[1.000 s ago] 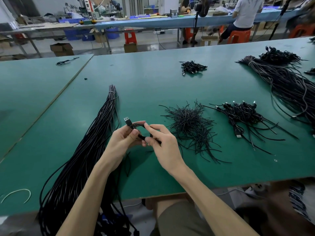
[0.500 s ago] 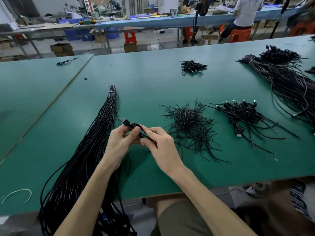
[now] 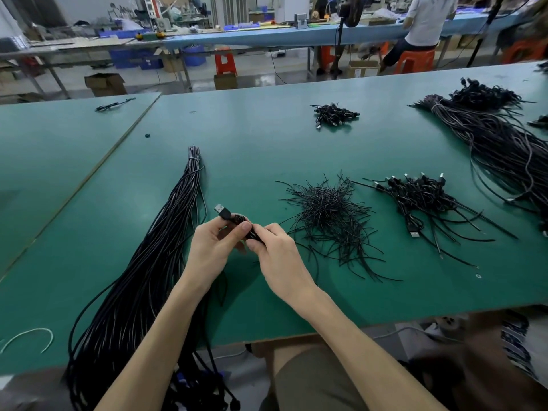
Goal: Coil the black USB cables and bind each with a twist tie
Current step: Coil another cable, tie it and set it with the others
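The left hand [image 3: 213,247] and right hand [image 3: 278,256] pinch a small coiled black USB cable [image 3: 237,218], seemingly mid-binding; a firm locking twist should come next.

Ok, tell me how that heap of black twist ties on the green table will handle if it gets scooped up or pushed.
The twist ties look thin and short, so probably very light. They lie crisscrossed and tangled, so a scoop would likely drag neighbours along. Their strands stick out straight, suggesting they hold shape rather than flop.

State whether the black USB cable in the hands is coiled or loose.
Coiled: the black USB cable forms small loops between left hand and right hand.
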`<control>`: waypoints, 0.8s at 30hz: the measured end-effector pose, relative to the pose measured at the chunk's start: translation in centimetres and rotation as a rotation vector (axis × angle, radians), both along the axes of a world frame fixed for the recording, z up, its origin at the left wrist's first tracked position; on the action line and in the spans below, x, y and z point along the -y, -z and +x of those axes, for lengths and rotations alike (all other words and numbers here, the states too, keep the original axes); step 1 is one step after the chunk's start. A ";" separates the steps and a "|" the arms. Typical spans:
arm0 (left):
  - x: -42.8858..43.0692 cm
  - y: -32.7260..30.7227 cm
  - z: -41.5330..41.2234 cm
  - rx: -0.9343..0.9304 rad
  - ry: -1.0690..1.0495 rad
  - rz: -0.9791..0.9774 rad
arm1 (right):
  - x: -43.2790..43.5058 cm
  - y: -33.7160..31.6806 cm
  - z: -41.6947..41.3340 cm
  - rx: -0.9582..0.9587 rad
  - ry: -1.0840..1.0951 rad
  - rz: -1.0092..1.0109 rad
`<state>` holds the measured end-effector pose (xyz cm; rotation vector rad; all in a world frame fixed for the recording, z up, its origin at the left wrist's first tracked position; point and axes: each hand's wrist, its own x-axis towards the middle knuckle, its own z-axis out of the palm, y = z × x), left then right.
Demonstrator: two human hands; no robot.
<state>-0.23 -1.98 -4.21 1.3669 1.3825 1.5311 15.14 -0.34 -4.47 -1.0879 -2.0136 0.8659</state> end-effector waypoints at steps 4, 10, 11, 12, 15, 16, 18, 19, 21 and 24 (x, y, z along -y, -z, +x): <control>0.1 -0.1 0.2 -0.058 0.000 0.003 | 0.0 0.1 0.0 -0.019 0.010 -0.012; 0.0 -0.2 0.2 -0.103 0.003 0.013 | 0.0 0.1 0.1 -0.003 0.035 0.004; 0.0 -0.3 0.2 -0.113 0.012 0.010 | 0.1 0.1 0.1 -0.001 0.039 0.006; 0.1 -0.4 0.2 -0.138 0.011 0.007 | 0.1 0.0 0.1 0.005 0.042 0.012; 0.1 -0.3 0.3 -0.214 -0.018 0.003 | 0.4 -0.1 0.1 0.051 0.043 0.027; 0.0 -0.3 0.3 -0.223 -0.023 0.002 | 0.5 -0.2 0.1 0.068 0.042 0.030; 0.0 -0.2 0.3 -0.226 -0.025 -0.003 | 0.7 -0.4 0.1 0.116 0.038 0.054; 0.0 -0.2 0.3 -0.218 -0.023 -0.006 | 0.9 -0.4 0.0 0.144 0.038 0.072; -0.1 -0.1 0.3 -0.189 -0.018 -0.008 | 1.0 -0.4 -0.1 0.184 0.047 0.112; -0.1 0.0 0.2 -0.157 -0.017 -0.009 | 1.2 -0.5 -0.1 0.201 0.061 0.155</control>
